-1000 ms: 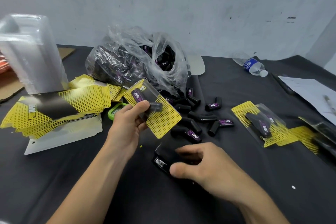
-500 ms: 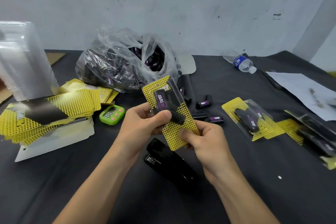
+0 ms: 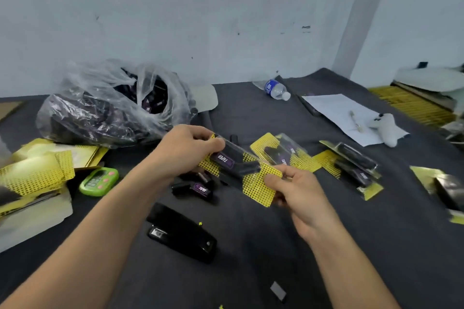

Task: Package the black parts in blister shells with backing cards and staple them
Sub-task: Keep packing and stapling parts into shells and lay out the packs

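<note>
I hold one blister pack (image 3: 241,167) above the table with both hands: a yellow dotted backing card under a clear shell with a black part inside. My left hand (image 3: 185,148) pinches its upper left end. My right hand (image 3: 293,188) pinches its lower right corner. The black stapler (image 3: 180,236) lies on the dark table below the pack, untouched. Loose black parts (image 3: 198,187) lie under the pack. Finished packs (image 3: 283,153) lie to the right. A clear plastic bag (image 3: 113,108) of black parts stands at the back left.
Yellow backing cards (image 3: 35,173) are piled at the left beside a green timer (image 3: 99,180). A water bottle (image 3: 276,89), a white paper sheet (image 3: 344,113) with a pen and more packs (image 3: 356,168) lie to the right. A small grey scrap (image 3: 278,291) lies near me.
My right hand left the stapler and took the pack's lower end. Both hands carried the pack to the right and tilted it flatter. The camera view swung right.
</note>
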The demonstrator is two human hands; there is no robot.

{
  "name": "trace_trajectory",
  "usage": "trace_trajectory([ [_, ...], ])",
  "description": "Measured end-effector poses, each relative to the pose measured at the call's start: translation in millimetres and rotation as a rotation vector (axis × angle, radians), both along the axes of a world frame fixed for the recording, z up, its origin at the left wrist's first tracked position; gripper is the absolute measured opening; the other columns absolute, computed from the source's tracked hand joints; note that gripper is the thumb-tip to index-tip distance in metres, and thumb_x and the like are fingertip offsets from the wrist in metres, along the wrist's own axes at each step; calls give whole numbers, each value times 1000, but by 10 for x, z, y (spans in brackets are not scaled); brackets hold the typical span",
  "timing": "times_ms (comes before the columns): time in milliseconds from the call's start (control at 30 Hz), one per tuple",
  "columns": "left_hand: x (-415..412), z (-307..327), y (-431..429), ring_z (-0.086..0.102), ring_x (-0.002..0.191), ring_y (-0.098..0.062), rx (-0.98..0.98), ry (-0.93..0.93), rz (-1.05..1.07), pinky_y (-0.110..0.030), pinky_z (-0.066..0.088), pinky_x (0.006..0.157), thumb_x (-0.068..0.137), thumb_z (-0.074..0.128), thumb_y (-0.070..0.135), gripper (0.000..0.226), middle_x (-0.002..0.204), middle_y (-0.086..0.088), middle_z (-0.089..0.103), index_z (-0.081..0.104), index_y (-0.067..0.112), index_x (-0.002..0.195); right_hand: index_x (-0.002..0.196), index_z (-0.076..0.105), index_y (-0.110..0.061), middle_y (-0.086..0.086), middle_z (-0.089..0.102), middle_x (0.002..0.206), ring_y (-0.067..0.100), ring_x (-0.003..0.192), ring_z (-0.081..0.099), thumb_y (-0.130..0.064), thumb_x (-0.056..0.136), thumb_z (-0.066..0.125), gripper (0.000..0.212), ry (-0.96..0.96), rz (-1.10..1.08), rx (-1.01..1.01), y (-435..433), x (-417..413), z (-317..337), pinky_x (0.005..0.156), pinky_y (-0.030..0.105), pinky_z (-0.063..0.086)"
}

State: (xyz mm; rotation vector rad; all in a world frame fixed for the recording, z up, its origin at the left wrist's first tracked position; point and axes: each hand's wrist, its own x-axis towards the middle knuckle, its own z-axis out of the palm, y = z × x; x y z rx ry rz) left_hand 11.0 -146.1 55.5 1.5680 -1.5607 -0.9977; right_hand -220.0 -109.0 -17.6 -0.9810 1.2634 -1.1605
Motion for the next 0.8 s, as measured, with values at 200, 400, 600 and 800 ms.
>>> trace_trajectory([
  [200,-749,-119,-309,71,68,-20,99,-316,-232,-39,65,69,83,76,38,27,86,0,72,75,23,106,94,78,-13,-2,76,69,2,51,64,-1,93,72,13,142,-182,26,182,-654,-156,45,15,44],
  [400,-1199,-343,-526,56,125,-32,-78,-793,-411,-39,49,102,86,54,6,69,138,-10,59,42,19,153,97,78,-15,8,80,85,12,65,73,-2,94,69,16,106,-342,118,280,-1124,-248,59,28,54],
  [600,-1348,-523,-759,15,158,-23,-223,-908,-666,-43,35,119,84,58,-5,92,170,-2,17,23,28,162,109,76,-20,1,80,83,18,76,77,-6,96,67,21,-2,-639,86,312,-1259,-301,75,43,59],
  [800,-1419,-562,-965,58,115,-18,-471,-970,-588,-37,38,106,74,72,18,54,115,8,59,53,30,124,84,70,-20,-7,71,67,7,57,61,-8,100,63,21,-211,-784,87,321,-1294,-331,49,25,42],
])
